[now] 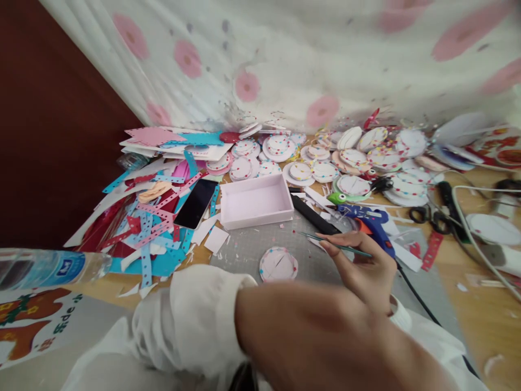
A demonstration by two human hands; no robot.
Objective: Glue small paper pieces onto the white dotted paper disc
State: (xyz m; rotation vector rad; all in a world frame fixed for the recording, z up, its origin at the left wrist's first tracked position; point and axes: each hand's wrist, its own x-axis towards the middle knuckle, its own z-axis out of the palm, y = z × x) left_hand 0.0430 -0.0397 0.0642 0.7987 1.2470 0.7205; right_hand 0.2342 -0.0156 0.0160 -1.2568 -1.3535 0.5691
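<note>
head view: white disc (280,267) lies left of right grip (366,266) holding tweezers (350,249).

- Sheet (87,317), btm L: slanted line of Chinese + Latin text, rising to R. "de" legible in lowercase; "乐" just before it. 1st char, orange-red, poss. "快", too blurry to confirm; last char, nr edge, looks like "小".
- Bottle (97,263), L side: blue label (55,267) w/ white logo on dk blue; letters too blurred to read.
- Red/white pack (502,142), far R: print illegible.
</note>
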